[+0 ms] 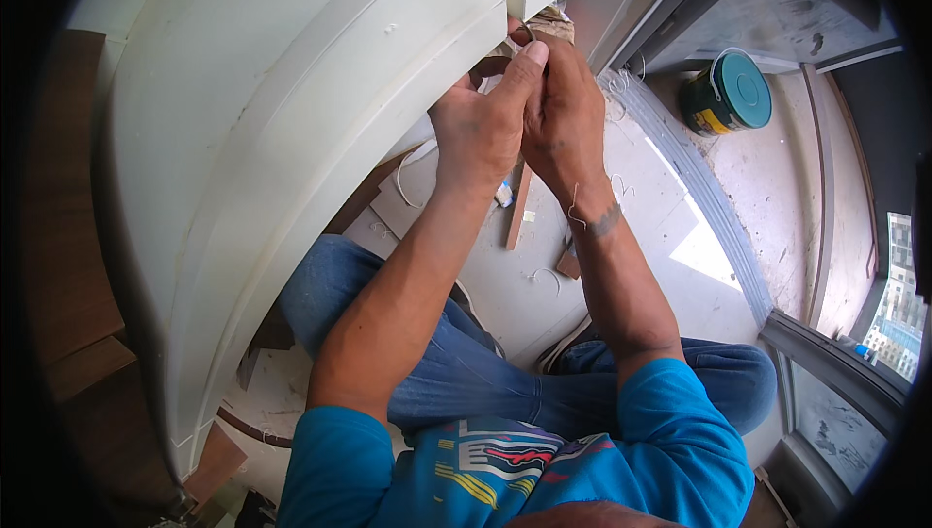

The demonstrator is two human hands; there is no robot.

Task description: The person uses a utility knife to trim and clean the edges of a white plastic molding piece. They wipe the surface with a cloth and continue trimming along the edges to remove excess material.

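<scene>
Beside white panelling (320,82), both hands (478,135) (565,111) pinch brown strip (489,67).

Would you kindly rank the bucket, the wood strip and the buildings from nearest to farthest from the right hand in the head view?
From the right hand:
1. Wood strip: below, on the floor.
2. Bucket: off to the right.
3. Buildings: outside, at the right edge.

This looks like a room under fitting-out: wood offcuts (518,215) lie on the floor (670,300) near the dial's centre, a lidded bucket (726,93) stands at two o'clock, and a tower block (893,346) shows just past three.
</scene>
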